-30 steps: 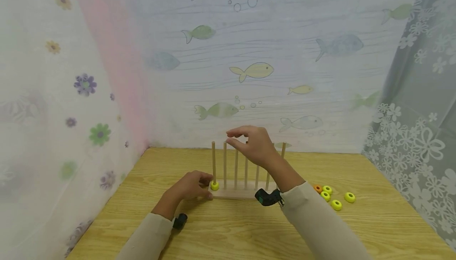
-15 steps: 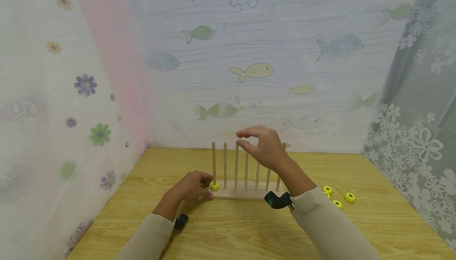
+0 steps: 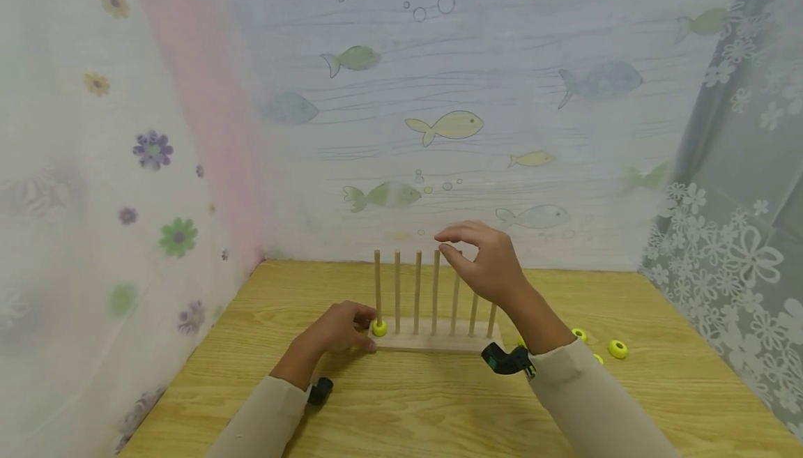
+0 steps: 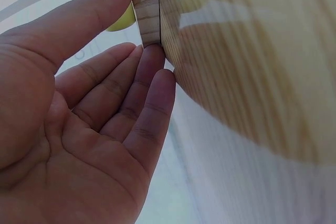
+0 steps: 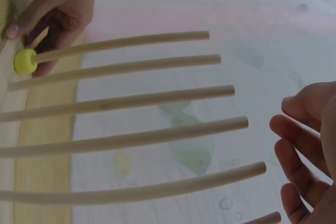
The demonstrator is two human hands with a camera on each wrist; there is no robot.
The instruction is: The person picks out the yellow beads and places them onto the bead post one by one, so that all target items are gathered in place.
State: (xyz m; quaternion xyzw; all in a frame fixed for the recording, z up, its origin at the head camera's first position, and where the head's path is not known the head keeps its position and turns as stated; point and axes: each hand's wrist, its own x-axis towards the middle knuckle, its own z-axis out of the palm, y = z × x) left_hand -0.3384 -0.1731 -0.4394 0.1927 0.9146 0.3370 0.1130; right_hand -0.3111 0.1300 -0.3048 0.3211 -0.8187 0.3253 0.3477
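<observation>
the head view takes in the whole scene: a rack [image 3: 433, 338] with seven upright pegs stands on the table [image 3: 401, 409], and one ring [image 3: 379, 327] sits at the foot of the leftmost peg [image 3: 377, 284]. the left hand [image 3: 339, 329] lies at the rack's left end, while the right hand [image 3: 492, 263] hovers empty above the tops of the middle pegs, fingers loosely curved and apart, thumb and forefinger not meeting. to the right of the rack, three loose rings show on the table, one of them [image 3: 617, 349] clear of the sleeve and the others partly hidden behind the forearm; whether more lie behind it cannot be told.

the left wrist view shows what the head view cannot: the left hand [image 4: 79, 129] has its palm open, the fingers [image 4: 149, 85] straight with their tips against the edge of the rack [image 4: 147, 11], and the thumb lying along its top, with a sliver of the ring [image 4: 122, 20] behind the thumb.

the right wrist view shows six pegs lying across the frame, the ring [image 5: 24, 61] at the base of the top one [image 5: 126, 43], and the left hand [image 5: 55, 14] beside it. the right hand's fingers [image 5: 294, 135] are spread near the peg tips and touch none of them.
</observation>
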